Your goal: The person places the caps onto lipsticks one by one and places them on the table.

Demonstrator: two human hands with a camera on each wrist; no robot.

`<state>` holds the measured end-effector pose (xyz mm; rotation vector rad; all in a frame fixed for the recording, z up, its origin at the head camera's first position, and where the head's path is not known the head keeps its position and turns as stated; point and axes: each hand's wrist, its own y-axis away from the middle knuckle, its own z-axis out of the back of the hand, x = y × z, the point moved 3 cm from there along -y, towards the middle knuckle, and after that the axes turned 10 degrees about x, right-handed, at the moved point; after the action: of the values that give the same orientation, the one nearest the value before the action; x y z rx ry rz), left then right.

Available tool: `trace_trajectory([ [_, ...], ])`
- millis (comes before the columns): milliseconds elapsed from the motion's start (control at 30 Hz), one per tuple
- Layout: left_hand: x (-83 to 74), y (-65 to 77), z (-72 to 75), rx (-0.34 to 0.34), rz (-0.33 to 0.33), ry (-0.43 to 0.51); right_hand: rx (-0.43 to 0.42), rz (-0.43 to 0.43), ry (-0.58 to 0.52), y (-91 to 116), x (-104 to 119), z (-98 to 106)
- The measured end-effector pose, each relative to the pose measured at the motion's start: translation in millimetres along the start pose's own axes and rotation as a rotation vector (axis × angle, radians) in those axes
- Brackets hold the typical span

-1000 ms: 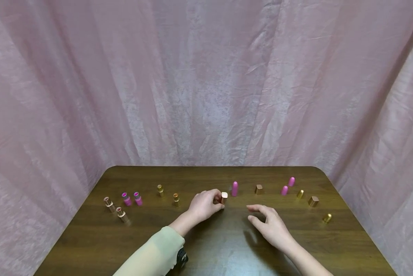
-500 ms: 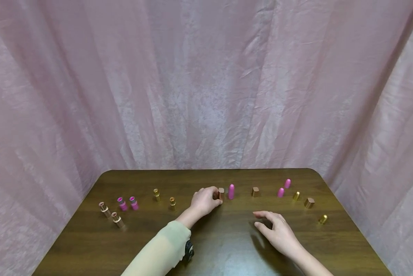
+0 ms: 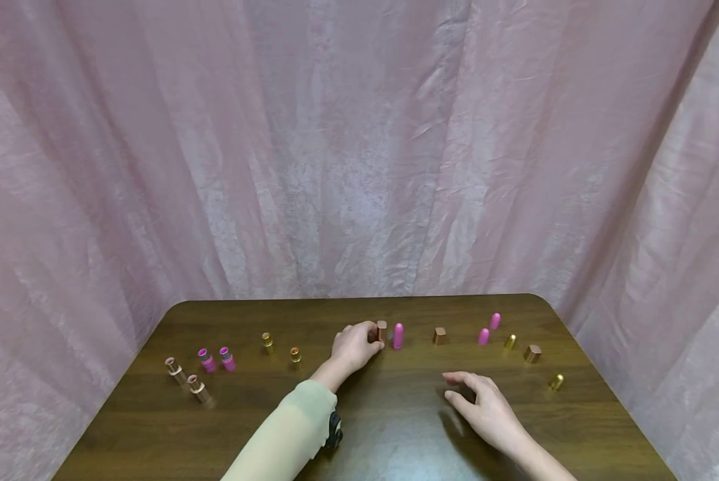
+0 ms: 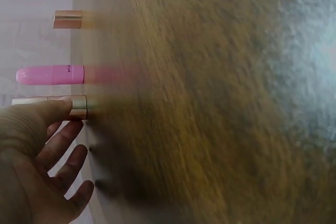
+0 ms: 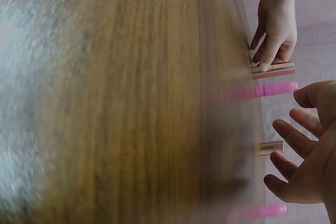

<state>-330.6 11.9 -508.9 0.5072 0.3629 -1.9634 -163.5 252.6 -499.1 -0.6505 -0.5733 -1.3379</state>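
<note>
My left hand point(image 3: 354, 347) pinches a capped rose-gold lipstick point(image 3: 382, 329) between thumb and fingers. It stands upright at the middle of the table, its base point(image 4: 79, 107) at the tabletop in the left wrist view. Just to its right is a capped pink lipstick point(image 3: 398, 337), upright, with a small gap between the two. The left fingers partly cover the rose-gold one. Nearer the front right, my right hand point(image 3: 482, 409) hovers over the table, fingers relaxed and thumb apart, holding nothing. A rose-gold cap point(image 3: 440, 336) lies beyond it.
On the left stand uncapped lipstick tubes: rose-gold point(image 3: 199, 389), pink point(image 3: 227, 359) and gold point(image 3: 296, 356). Spread over the right are loose caps in pink point(image 3: 483, 337), gold point(image 3: 556, 382) and rose-gold point(image 3: 533, 353). A pink curtain point(image 3: 359, 147) hangs behind the wooden table point(image 3: 395, 441).
My left hand has carried the rose-gold lipstick back to stand beside the pink one. The right hand has drawn slightly right, away from it. The head view has shifted a little.
</note>
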Motion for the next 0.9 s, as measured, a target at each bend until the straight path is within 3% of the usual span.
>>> trace_trajectory([
  [267,0.2,7.1,7.2,0.033,0.018,-0.012,-0.012,0.007,0.003,-2.3,-2.6,2.1],
  [400,-2.2,11.8,18.1,0.037,0.006,-0.053,-0.018,0.0,0.018,-7.1,-4.5,10.4],
  [667,1.7,32.8,42.3,0.029,-0.025,-0.192,-0.033,-0.02,0.053,-22.2,-10.4,25.7],
  [900,-0.5,56.6,61.4,0.028,-0.107,-0.257,-0.061,0.017,0.132,-38.3,-14.7,32.8],
])
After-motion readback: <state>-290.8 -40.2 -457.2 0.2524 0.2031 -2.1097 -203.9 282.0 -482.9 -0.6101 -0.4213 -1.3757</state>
